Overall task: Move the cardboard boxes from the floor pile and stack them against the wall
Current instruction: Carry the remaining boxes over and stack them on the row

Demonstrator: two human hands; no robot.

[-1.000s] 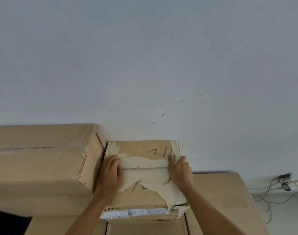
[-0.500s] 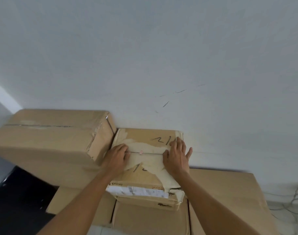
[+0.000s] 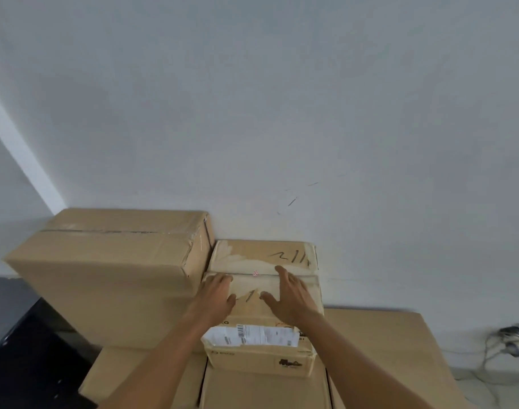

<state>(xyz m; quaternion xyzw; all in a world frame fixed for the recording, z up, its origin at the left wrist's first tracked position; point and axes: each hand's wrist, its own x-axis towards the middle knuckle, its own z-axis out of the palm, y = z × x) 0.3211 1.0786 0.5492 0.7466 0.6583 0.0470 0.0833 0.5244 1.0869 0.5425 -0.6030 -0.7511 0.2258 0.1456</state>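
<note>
Placing the small box [image 3: 252, 255] on the stack — both hands flat on its lid.

Neither hand has a closed grip: the left hand [image 3: 215, 296] and right hand [image 3: 290, 293] lie with fingers spread on top of the box, holding nothing. The box sits just below frame centre on the lower boxes [image 3: 385, 343], its back at the wall [image 3: 282, 113] and its left side close against the big box [image 3: 105, 276]. The placing step looks all but done. Next, the hands should lift clear — once the box sits square — and fetch another from the floor pile, which is out of view.
</note>
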